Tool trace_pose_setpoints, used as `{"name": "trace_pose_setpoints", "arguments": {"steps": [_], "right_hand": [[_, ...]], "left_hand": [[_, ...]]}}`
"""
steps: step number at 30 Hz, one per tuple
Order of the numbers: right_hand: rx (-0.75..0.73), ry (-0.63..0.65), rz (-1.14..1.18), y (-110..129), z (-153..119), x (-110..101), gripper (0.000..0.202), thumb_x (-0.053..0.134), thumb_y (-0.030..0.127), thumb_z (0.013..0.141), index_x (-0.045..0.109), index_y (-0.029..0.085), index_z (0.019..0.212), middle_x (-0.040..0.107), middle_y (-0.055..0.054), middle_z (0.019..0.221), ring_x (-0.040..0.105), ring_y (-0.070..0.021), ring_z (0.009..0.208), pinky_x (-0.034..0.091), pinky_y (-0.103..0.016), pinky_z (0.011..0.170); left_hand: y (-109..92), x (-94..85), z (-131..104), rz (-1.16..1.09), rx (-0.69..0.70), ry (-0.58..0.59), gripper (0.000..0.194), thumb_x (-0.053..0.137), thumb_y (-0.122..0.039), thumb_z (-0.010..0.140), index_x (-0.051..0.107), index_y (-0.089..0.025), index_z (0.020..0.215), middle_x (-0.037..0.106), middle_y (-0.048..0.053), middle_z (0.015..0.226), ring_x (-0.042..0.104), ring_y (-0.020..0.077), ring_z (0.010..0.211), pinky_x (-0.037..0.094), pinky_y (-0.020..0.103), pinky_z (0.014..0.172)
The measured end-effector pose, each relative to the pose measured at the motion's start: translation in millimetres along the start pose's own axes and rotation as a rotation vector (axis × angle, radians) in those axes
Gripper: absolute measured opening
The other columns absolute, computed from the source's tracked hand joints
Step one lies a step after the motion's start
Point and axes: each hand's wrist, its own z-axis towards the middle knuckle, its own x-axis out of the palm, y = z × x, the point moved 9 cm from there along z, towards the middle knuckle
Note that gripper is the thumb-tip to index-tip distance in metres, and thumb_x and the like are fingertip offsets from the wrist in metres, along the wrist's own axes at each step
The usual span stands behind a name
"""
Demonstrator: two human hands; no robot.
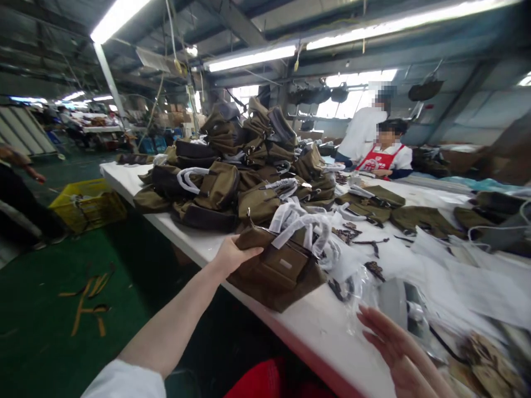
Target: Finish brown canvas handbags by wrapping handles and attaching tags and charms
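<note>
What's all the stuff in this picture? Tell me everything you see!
brown bag: one, olive-brown with white wrapped handles, near table edge, under the left hand
bag pile: many, olive and dark brown, heaped on the table's far left part
flat bag pieces: several, olive, spread across the right of the table
clear plastic wrap: some, see-through, on the table by the right hand
table: one, white, long
yellow crate: one, on the green floor at left
co-workers: two, one in white, one with a red apron, behind the table
left hand: gripping the brown bag's top edge
right hand: open, over the table's near edge, beside the plastic wrap
</note>
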Motion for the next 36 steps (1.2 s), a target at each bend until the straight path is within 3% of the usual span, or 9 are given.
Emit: {"name": "trace_pose_setpoints", "arguments": {"steps": [3, 6, 11, 16, 22, 26, 30, 33, 36], "right_hand": [[0.078, -0.163, -0.337, 1.7, -1.1, -2.6, 0.071, 0.069, 0.059, 0.071, 0.056, 0.028, 0.134, 0.053, -0.008, 0.144, 0.046, -0.0387, 0.131, 0.03, -0.054, 0.114], [0.117, -0.018, -0.32, -11.1, 2.4, 32.6, 0.069, 0.071, 0.06, 0.067, 0.062, 0.026, 0.126, 0.057, -0.01, 0.139, 0.044, -0.0383, 0.133, 0.027, -0.055, 0.115], [0.454, 0.242, 0.101, -69.6, -17.7, 98.1, 0.046, 0.069, 0.059, 0.068, 0.074, 0.026, 0.1, 0.074, -0.01, 0.105, 0.065, -0.0354, 0.106, 0.052, -0.048, 0.089], [0.528, 0.281, 0.137, -94.0, -25.5, 112.1, 0.043, 0.067, 0.058, 0.074, 0.072, 0.018, 0.088, 0.075, -0.01, 0.09, 0.069, -0.0279, 0.082, 0.056, -0.041, 0.072], [0.586, 0.289, 0.332, -96.0, -18.2, 122.7, 0.042, 0.068, 0.058, 0.077, 0.068, 0.016, 0.084, 0.073, -0.008, 0.082, 0.068, -0.0259, 0.074, 0.058, -0.043, 0.069], [0.599, 0.318, 0.318, -93.2, -15.5, 135.1, 0.046, 0.064, 0.06, 0.08, 0.068, 0.015, 0.088, 0.074, -0.011, 0.086, 0.069, -0.0267, 0.081, 0.057, -0.041, 0.076], [0.622, 0.31, 0.317, -91.2, -13.0, 146.4, 0.046, 0.063, 0.061, 0.08, 0.068, 0.016, 0.087, 0.075, -0.01, 0.086, 0.069, -0.0247, 0.08, 0.056, -0.037, 0.075], [0.603, 0.334, 0.299, -79.6, -11.2, 161.0, 0.045, 0.066, 0.062, 0.077, 0.069, 0.018, 0.086, 0.074, -0.008, 0.086, 0.068, -0.025, 0.08, 0.055, -0.037, 0.076], [0.545, 0.397, 0.263, -61.6, -12.8, 180.6, 0.044, 0.066, 0.06, 0.078, 0.069, 0.019, 0.092, 0.074, -0.005, 0.087, 0.066, -0.0228, 0.078, 0.054, -0.034, 0.075]], "left_hand": [[-18.4, -12.1, -37.0, -0.012, 0.064, 0.077, 0.044, 0.088, -0.039, 0.055, 0.075, -0.014, 0.089, 0.077, 0.007, 0.091, 0.071, 0.0289, 0.085, 0.057, 0.042, 0.081], [-14.0, -21.1, -45.2, 0.042, 0.065, 0.121, 0.036, 0.088, -0.038, 0.056, 0.075, -0.016, 0.081, 0.076, 0.004, 0.08, 0.069, 0.0245, 0.074, 0.057, 0.035, 0.07], [39.7, -13.1, -40.1, 0.155, -0.037, 0.096, 0.033, 0.083, -0.045, 0.063, 0.071, -0.016, 0.076, 0.07, 0.0, 0.066, 0.062, 0.0152, 0.059, 0.047, 0.023, 0.053], [83.3, -12.3, -49.4, 0.246, -0.069, 0.012, 0.036, 0.077, -0.05, 0.071, 0.072, -0.017, 0.084, 0.072, 0.001, 0.073, 0.065, 0.0175, 0.067, 0.048, 0.025, 0.06], [78.5, -36.5, -48.8, 0.551, 0.103, -0.111, 0.038, 0.068, -0.053, 0.079, 0.069, -0.02, 0.097, 0.072, 0.005, 0.094, 0.066, 0.023, 0.087, 0.051, 0.036, 0.084], [47.1, -46.3, -70.7, 0.785, 0.242, -0.347, 0.056, 0.066, -0.045, 0.082, 0.054, -0.014, 0.127, 0.06, 0.016, 0.123, 0.055, 0.0316, 0.118, 0.043, 0.048, 0.104], [34.1, -3.2, -123.5, 0.722, 0.358, -0.192, 0.06, 0.058, -0.04, 0.088, 0.039, -0.017, 0.14, 0.047, 0.018, 0.139, 0.042, 0.0313, 0.134, 0.035, 0.051, 0.113], [60.3, 49.5, -166.8, 0.605, 0.303, 0.128, 0.076, 0.071, -0.05, 0.075, 0.042, -0.02, 0.139, 0.037, 0.019, 0.147, 0.036, 0.0371, 0.138, 0.035, 0.057, 0.113], [92.1, 77.4, -190.6, 0.579, 0.206, 0.202, 0.094, 0.084, -0.051, 0.057, 0.044, -0.024, 0.139, 0.017, 0.019, 0.157, 0.023, 0.0458, 0.143, 0.033, 0.066, 0.111]]}}
